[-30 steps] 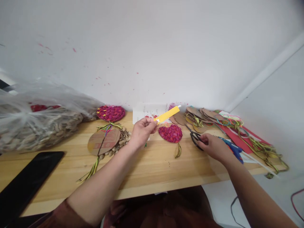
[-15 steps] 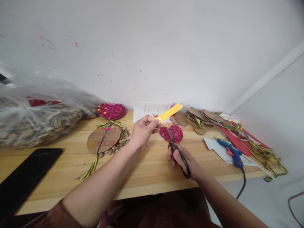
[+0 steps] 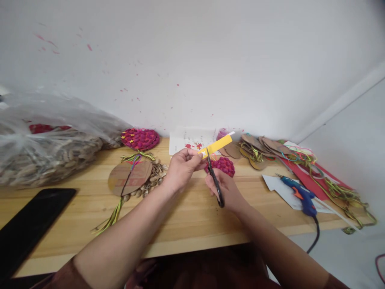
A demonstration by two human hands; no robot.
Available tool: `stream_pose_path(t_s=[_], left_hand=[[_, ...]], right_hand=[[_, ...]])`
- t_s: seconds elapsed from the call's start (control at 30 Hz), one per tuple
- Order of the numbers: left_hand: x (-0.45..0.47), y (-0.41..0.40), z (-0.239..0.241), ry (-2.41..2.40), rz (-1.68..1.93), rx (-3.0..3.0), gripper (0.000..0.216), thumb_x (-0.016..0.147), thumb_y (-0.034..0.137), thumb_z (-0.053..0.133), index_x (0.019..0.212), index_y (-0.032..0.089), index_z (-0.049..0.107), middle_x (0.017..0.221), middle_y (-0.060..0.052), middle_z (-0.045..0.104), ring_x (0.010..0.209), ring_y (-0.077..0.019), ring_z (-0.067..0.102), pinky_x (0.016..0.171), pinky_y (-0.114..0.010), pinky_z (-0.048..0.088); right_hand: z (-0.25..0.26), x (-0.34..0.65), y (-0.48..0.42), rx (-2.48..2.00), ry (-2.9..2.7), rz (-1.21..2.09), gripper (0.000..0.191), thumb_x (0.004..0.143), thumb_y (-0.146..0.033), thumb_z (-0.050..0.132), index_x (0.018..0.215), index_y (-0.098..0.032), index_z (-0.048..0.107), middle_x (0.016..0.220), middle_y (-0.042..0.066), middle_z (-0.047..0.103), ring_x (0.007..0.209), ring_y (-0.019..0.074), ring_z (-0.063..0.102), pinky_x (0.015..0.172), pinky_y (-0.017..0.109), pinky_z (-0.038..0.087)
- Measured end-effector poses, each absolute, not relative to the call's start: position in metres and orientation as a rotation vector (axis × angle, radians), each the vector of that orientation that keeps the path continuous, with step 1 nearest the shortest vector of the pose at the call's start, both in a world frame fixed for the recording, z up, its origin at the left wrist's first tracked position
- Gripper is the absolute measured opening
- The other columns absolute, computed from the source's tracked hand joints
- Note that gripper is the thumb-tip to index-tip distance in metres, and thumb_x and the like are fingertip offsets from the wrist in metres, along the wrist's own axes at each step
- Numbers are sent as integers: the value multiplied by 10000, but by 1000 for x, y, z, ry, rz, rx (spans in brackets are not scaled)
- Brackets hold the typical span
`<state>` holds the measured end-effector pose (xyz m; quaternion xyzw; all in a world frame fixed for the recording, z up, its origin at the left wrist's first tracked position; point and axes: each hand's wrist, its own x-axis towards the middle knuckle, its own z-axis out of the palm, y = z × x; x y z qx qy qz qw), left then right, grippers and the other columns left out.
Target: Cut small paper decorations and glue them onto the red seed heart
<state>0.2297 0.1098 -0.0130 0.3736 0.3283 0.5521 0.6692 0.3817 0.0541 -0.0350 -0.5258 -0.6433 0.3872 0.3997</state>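
Note:
My left hand [image 3: 185, 165] pinches the near end of a yellow paper strip [image 3: 221, 143], which has a small white star-shaped patch by the fingertips. The strip is held above the table, slanting up to the right. In my right hand [image 3: 227, 189] is a pair of black-handled scissors [image 3: 214, 178], fingers around the loops. Their blades point up and meet the strip close to my left fingertips. Below and behind the scissors lies a magenta, petal-covered disc [image 3: 226, 165], partly hidden by my right hand.
A cardboard disc [image 3: 129, 178] with tassels and shells lies left, near a magenta disc with yellow stars [image 3: 140, 138]. Far left are a bulging clear bag [image 3: 60, 148] and a black slab [image 3: 39, 224]. Cardboard rounds [image 3: 255, 144] and a blue glue gun [image 3: 300, 194] occupy the right.
My right hand has lifted the scissors up and left, bringing their blades to the yellow strip. The left hand keeps its pinch, and the view has shifted slightly.

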Motion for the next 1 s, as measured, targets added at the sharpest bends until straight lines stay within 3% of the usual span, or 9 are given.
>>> stream_pose_path(t_s=[1.0], left_hand=[[230, 111, -16, 805, 1211, 832, 291, 624, 276, 835, 707, 148, 587, 657, 5, 672, 634, -134, 693, 762, -310, 592]], right_hand=[[-50, 384, 54, -1318, -1504, 1119, 390, 845, -516, 661, 695, -232, 441, 488, -76, 405, 423, 108, 370, 427, 254, 284]])
